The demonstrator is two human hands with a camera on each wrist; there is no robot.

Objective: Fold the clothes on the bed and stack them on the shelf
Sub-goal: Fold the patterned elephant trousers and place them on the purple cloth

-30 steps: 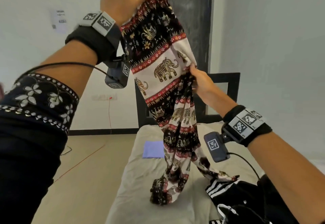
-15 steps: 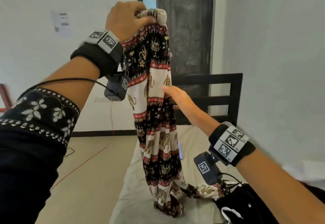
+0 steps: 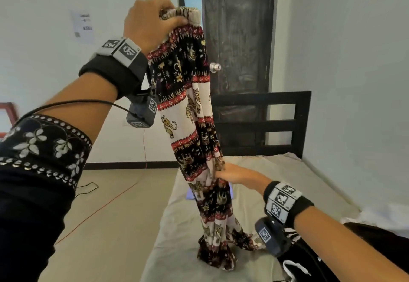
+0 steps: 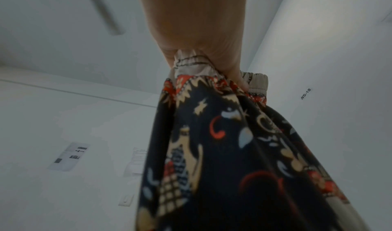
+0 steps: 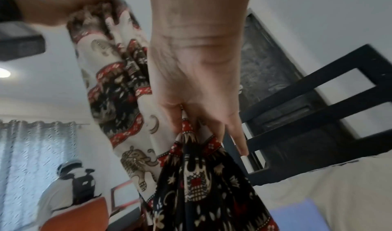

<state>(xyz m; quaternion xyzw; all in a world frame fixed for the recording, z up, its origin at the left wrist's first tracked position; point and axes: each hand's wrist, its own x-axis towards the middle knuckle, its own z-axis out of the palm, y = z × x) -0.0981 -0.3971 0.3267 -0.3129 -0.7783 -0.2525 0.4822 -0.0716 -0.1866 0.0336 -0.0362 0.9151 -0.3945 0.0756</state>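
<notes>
A pair of elephant-print trousers in black, red and cream hangs lengthwise over the bed. My left hand is raised high and grips the bunched elastic waistband. Lower down, my right hand pinches the trouser fabric about halfway along its length. The leg ends trail crumpled on the mattress. A black garment with white stripes lies on the bed under my right forearm.
A folded light-blue cloth lies on the mattress behind the trousers. A dark slatted headboard and a dark door stand beyond. White walls close in on the right. Another person sits by an orange chair.
My right hand slid down the trousers from about chest height to mid-length and now pinches the fabric. The left hand has come down a little with the waistband, and the trousers hang straighter.
</notes>
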